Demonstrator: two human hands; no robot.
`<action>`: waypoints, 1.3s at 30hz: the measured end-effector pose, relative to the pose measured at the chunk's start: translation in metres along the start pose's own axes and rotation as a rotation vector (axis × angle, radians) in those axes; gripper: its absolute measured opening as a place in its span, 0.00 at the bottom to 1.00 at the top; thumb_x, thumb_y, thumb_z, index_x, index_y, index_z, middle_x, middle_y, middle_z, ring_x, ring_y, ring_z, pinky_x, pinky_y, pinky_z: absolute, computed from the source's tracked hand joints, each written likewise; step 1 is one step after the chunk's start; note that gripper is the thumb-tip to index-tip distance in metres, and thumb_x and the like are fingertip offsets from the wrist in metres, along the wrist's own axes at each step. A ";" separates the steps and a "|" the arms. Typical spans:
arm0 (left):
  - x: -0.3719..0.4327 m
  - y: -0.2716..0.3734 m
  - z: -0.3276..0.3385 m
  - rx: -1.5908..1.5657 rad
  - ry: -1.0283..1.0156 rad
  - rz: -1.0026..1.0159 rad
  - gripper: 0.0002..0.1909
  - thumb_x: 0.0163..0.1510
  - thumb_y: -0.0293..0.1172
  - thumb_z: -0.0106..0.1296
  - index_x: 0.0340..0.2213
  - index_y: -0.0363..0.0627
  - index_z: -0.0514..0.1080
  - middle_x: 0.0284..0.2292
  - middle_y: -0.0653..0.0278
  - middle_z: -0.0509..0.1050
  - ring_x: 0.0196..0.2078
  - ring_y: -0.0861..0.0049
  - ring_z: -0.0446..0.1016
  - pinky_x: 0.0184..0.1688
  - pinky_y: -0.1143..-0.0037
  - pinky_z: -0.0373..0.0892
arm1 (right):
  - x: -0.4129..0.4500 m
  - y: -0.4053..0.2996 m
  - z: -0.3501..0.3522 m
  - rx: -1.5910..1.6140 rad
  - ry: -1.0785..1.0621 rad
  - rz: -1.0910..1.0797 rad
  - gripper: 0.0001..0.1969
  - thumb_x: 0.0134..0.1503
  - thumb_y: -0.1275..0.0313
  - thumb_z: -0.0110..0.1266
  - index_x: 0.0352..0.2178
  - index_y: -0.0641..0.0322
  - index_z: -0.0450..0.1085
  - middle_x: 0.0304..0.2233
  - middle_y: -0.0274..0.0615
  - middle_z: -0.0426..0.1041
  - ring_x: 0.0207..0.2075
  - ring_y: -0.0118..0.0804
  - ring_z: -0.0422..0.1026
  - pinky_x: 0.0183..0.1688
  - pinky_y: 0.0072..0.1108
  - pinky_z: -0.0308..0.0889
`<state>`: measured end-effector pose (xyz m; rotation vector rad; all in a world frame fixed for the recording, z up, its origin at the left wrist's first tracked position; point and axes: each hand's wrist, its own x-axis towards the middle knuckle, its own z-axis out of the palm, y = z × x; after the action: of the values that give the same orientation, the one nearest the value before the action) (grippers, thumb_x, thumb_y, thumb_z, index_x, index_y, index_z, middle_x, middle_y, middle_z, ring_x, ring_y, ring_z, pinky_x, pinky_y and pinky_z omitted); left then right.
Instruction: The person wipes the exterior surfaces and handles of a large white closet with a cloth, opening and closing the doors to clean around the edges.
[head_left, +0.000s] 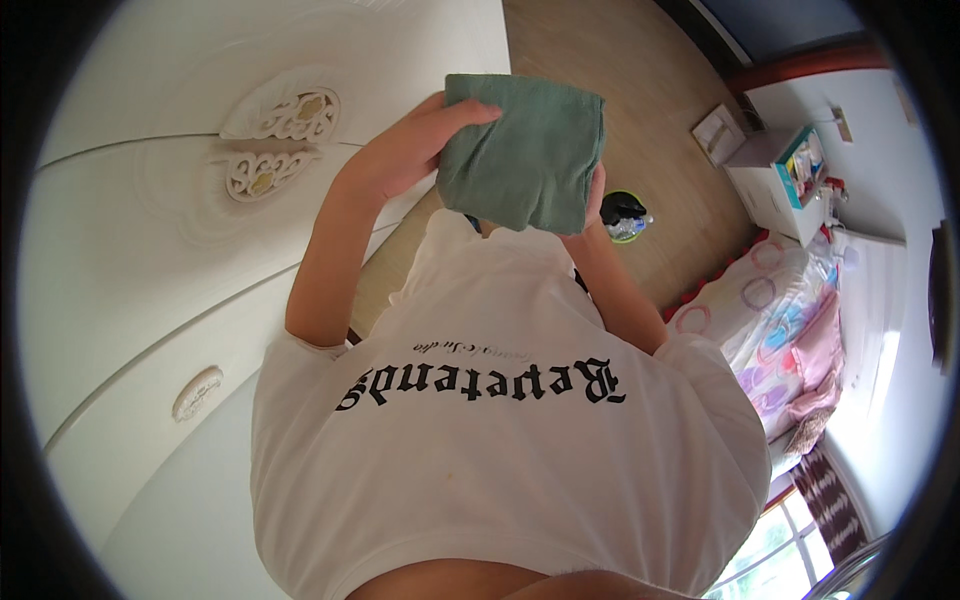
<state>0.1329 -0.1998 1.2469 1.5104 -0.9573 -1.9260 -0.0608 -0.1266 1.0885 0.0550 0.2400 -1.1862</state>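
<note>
A folded green cloth (523, 157), squarish with soft creases, is held up in front of my chest. Gripping its left edge is my left hand (420, 142), with the thumb lying flat on the near face and the fingers hidden behind. At the lower right edge, my right hand (595, 199) supports the cloth. Most of that hand is covered by the fabric. Below the cloth is my white T-shirt (487, 465), which bears black writing.
White cabinet fronts (150, 247) with carved handles (304, 114) stand close on my left. A waste bin (624, 217) with a black bag and plastic bottles sits on the floor (660, 135). To the right are a bed (750, 315) and a small white cabinet (769, 184).
</note>
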 end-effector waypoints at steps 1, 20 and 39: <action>-0.002 0.003 -0.005 -0.004 0.019 0.000 0.23 0.58 0.38 0.59 0.51 0.36 0.74 0.42 0.61 0.78 0.47 0.75 0.75 0.54 0.72 0.70 | 0.000 0.000 0.005 -0.158 0.119 -0.026 0.36 0.68 0.43 0.37 0.66 0.56 0.60 0.65 0.46 0.65 0.63 0.48 0.68 0.64 0.42 0.66; -0.123 -0.051 -0.138 0.313 0.289 0.599 0.28 0.59 0.31 0.62 0.61 0.49 0.70 0.44 0.64 0.78 0.44 0.81 0.75 0.49 0.77 0.72 | -0.013 0.105 0.050 -0.114 -0.094 0.231 0.33 0.65 0.49 0.50 0.62 0.62 0.64 0.61 0.50 0.69 0.59 0.50 0.71 0.61 0.43 0.68; -0.254 -0.227 -0.249 -0.236 0.432 0.420 0.23 0.55 0.19 0.65 0.52 0.35 0.73 0.43 0.58 0.80 0.45 0.78 0.77 0.50 0.75 0.73 | -0.056 0.279 0.113 -1.116 0.176 0.298 0.32 0.57 0.76 0.65 0.62 0.66 0.62 0.51 0.48 0.75 0.50 0.36 0.76 0.49 0.28 0.75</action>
<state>0.4451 0.0786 1.1908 1.3759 -0.7478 -1.2970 0.1948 0.0109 1.1877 -0.7583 0.9823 -0.6249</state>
